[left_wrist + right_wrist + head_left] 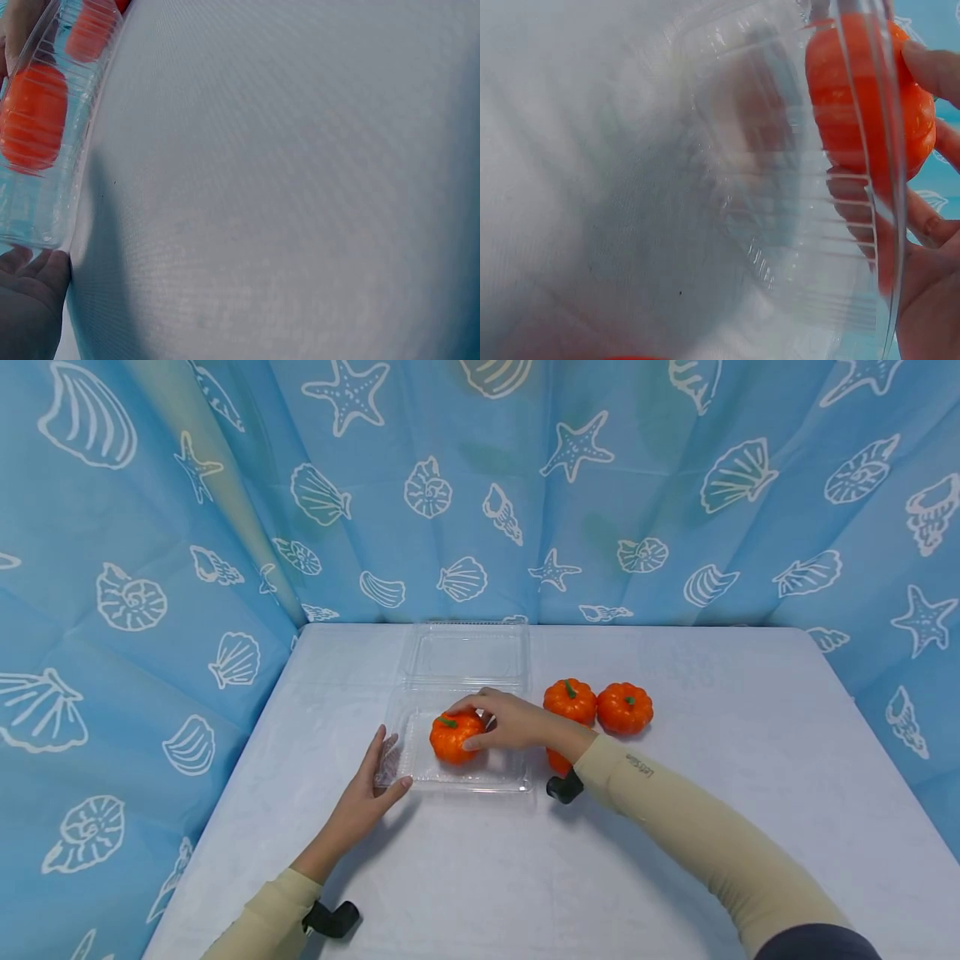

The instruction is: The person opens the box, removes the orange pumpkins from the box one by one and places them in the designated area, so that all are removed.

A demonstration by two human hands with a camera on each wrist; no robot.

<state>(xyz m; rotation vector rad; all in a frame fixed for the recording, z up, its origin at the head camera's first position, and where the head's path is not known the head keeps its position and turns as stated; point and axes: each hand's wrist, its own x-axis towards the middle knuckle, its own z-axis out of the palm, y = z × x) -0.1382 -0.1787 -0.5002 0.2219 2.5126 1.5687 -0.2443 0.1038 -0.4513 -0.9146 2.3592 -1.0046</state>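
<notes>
A small orange toy pumpkin (452,739) with a green stem sits inside the left part of a clear plastic clamshell container (510,774). My right hand (517,720) holds this pumpkin from its right side, thumb nearer me and fingers on the far side. In the right wrist view the pumpkin (840,94) shows partly through the clear wall. My left hand (366,800) touches the container's left end, fingers straight along the side and thumb spread toward the front corner. From the left wrist view, its fingertips (52,270) meet the container's near corner.
The container's lid (468,656) lies folded back behind it. Right of the container are more orange pumpkins: one (568,697), another (625,708), and a third (558,762) partly hidden under my right wrist. A blue shell-patterned curtain (465,485) hangs behind the white-covered table (675,827).
</notes>
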